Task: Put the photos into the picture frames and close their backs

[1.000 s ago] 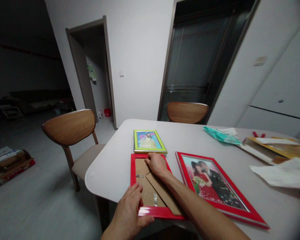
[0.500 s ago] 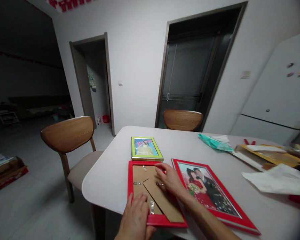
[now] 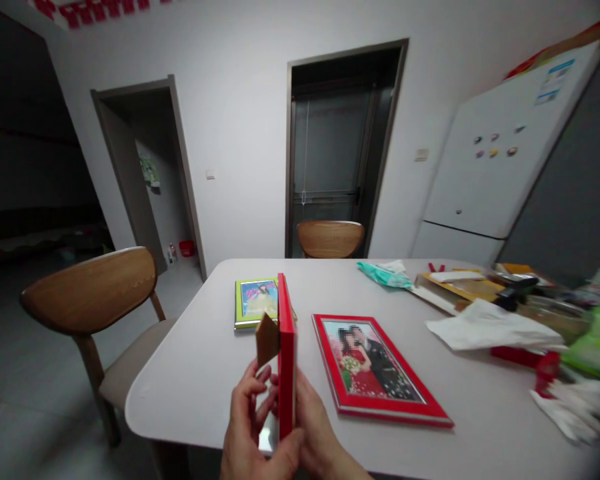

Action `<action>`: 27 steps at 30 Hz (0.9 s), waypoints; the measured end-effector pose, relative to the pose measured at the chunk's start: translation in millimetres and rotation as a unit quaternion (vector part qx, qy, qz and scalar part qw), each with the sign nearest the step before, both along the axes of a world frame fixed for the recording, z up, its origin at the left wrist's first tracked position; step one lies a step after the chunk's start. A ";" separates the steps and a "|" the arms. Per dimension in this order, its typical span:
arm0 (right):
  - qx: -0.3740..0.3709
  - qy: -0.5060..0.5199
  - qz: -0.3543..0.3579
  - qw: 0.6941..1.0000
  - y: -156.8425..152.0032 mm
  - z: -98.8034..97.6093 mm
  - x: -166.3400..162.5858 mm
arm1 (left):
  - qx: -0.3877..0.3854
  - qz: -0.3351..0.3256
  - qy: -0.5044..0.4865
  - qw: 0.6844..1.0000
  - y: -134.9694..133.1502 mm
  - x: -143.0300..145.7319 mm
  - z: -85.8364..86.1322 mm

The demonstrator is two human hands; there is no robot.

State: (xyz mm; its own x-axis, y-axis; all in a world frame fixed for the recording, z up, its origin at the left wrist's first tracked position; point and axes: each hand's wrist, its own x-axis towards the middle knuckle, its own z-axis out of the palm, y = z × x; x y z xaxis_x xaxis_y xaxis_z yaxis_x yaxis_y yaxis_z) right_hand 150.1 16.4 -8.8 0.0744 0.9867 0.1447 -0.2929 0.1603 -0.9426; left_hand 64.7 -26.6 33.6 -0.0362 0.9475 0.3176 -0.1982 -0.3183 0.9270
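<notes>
Red picture frame (image 3: 287, 337) stands on its edge over the near left part of the white table (image 3: 195, 380), held between both hands; whether its lower edge touches the tabletop cannot be told. Beyond the table's far side is a dark glazed door (image 3: 330, 147), and past its far right, a white refrigerator (image 3: 467, 180) with magnets. The table itself is pale, with rounded corners. At its left side is a wooden chair (image 3: 95, 290); a second chair (image 3: 331, 239) shows its backrest behind the far edge. Right of the table's near middle, a larger red frame (image 3: 433, 415) lies flat, picture up, showing two people. Toward the table's far left corner lies a yellow-green frame (image 3: 239, 303), partly hidden by the upright one. On the table's right part lie white paper (image 3: 485, 327) and, farther back, a teal wrapper (image 3: 385, 275). Over the table's near edge, the left hand (image 3: 250, 413) grasps the upright frame, thumb against its red edge and fingers curled beside its back. The right hand (image 3: 313, 420) clasps its other face, fingers mostly hidden. Smallest, a brown flap (image 3: 267, 339) juts leftward from the frame's back, above the tabletop.
</notes>
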 end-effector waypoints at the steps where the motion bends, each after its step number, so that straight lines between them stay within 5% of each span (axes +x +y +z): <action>1: -0.001 0.010 -0.014 1.000 1.2 3.7 7.6 | -0.014 0.021 -0.003 1.000 2.2 -0.4 5.7; 3: -0.014 0.030 -0.062 0.998 4.0 14.1 31.6 | -0.036 0.029 -0.001 0.999 8.7 -3.0 18.0; 6: -0.048 -0.005 -0.132 0.990 7.7 33.2 82.6 | -0.071 -0.057 -0.018 0.996 19.7 -0.3 26.3; 12: -0.128 -0.205 -0.193 0.951 14.0 52.0 182.1 | -0.090 -0.218 -0.051 0.970 32.4 47.6 -11.0; 20: -0.169 -0.432 -0.209 0.861 22.7 8.9 238.1 | -0.048 -0.150 0.255 0.954 41.1 85.1 -39.6; 24: -0.114 -0.517 -0.217 0.820 31.0 -13.2 246.4 | -0.030 -0.139 0.324 0.935 41.7 83.9 -41.4; 27: -0.121 -0.576 -0.235 0.774 33.3 -8.2 240.8 | -0.040 -0.134 0.348 0.927 46.4 73.0 -44.3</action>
